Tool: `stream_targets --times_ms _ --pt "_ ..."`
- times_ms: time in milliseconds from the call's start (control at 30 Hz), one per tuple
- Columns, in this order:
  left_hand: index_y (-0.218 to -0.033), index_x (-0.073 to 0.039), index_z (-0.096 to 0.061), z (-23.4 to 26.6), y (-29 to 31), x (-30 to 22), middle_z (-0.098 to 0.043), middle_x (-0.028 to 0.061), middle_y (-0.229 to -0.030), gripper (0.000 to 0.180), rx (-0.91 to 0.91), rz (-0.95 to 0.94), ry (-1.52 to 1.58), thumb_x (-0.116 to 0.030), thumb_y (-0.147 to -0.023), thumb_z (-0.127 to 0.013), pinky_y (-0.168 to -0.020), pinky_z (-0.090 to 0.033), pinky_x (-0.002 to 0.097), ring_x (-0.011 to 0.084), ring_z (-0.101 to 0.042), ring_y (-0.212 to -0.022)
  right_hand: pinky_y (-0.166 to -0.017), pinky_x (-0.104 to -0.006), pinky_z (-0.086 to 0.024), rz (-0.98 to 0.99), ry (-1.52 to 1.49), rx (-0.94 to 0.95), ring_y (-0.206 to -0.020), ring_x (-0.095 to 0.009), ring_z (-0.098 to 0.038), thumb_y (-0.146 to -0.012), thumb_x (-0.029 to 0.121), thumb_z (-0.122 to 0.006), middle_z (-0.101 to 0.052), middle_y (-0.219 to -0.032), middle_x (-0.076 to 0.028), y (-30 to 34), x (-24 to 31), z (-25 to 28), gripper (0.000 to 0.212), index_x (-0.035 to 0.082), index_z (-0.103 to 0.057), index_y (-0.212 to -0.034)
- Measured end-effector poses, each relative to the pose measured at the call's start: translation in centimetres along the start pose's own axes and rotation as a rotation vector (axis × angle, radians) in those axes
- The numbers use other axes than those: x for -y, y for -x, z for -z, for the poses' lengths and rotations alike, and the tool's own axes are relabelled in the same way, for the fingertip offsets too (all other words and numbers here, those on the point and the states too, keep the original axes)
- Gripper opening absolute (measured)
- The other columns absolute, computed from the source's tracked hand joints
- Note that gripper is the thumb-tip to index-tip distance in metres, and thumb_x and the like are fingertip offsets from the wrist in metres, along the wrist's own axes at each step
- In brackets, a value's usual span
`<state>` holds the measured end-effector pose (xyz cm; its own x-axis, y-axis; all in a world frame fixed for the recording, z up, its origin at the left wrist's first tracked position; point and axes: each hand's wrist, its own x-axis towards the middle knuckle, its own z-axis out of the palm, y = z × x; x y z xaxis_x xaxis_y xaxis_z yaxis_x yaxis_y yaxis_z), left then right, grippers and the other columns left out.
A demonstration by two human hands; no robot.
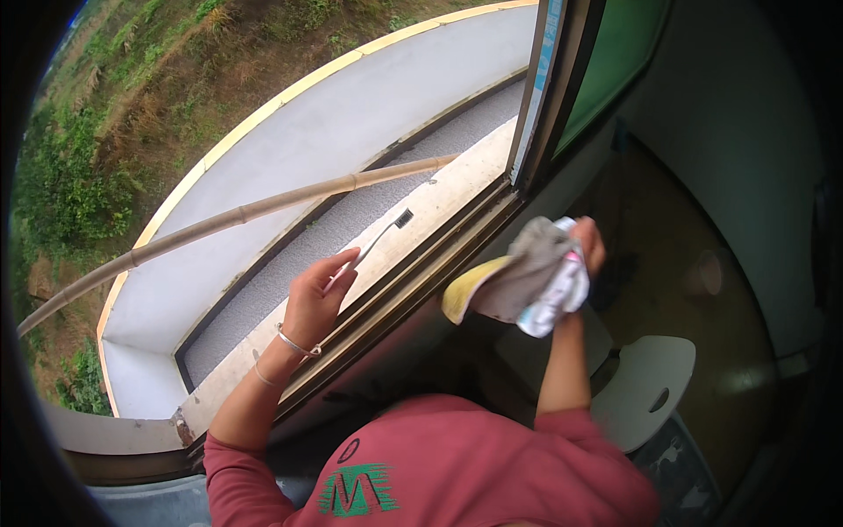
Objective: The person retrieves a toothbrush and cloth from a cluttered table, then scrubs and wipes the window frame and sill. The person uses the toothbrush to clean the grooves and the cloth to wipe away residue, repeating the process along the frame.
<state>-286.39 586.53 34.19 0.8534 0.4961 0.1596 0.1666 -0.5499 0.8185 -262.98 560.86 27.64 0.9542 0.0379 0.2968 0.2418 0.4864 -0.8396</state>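
Note:
Between the fingers of my left hand (318,303) is a toothbrush (376,242) with a pale handle and dark bristles. Its head points up and away over the outer window sill (465,182). My right hand (588,246), slightly blurred, grips a bunched cloth (531,272) in grey, white and yellow. The cloth hangs in the air on the room side of the window track (413,290), apart from the frame. Part of the right hand's fingers is hidden behind the cloth.
A bamboo pole (263,208) slants across the outside ledge, reaching the sill. The window's upright frame (536,97) stands ahead on the right. A white plastic chair (645,386) stands below my right arm. Outside, a low white wall (290,140) borders a green slope.

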Motion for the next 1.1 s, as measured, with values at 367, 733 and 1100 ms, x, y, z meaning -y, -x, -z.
stream_targets --times_ms 367,733,1100 --pt "-0.113 -0.007 -0.062 -2.2 -1.1 -1.7 -0.065 0.0112 -0.097 0.028 0.031 -0.033 0.137 -0.005 -0.085 -0.061 -0.075 -0.048 0.0264 0.0133 -0.061 -0.084 -0.055 -0.0227 -0.031 0.067 0.022 -0.231 -0.059 -0.006 -0.033 -0.093 0.033 -0.052 -0.035 -0.063 0.005 -0.2 4.9 1.6 0.039 0.01 -0.041 -0.064" --pt "-0.124 -0.005 -0.053 1.4 1.4 1.3 -0.051 -0.0066 -0.07 0.035 -0.145 0.122 0.154 -0.015 -0.091 -0.057 -0.04 -0.021 0.0133 -0.0036 -0.031 -0.048 -0.053 -0.0247 -0.031 -0.255 0.071 -0.643 -0.054 -0.008 -0.033 -0.091 0.035 -0.055 -0.033 -0.058 0.007 4.8 -0.5 23.3 0.038 0.015 -0.041 -0.062" --pt "-0.125 -0.003 -0.051 -0.9 -0.5 -0.9 -0.053 -0.0031 -0.073 0.037 0.042 0.142 0.237 -0.013 -0.09 -0.058 -0.039 -0.024 0.0128 -0.0022 -0.034 -0.048 -0.087 -0.0359 -0.045 -0.24 0.063 -0.642 -0.1 -0.023 -0.057 -0.094 0.027 -0.05 -0.058 -0.11 -0.013 6.9 -3.3 28.1 0.036 -0.006 -0.052 -0.108"
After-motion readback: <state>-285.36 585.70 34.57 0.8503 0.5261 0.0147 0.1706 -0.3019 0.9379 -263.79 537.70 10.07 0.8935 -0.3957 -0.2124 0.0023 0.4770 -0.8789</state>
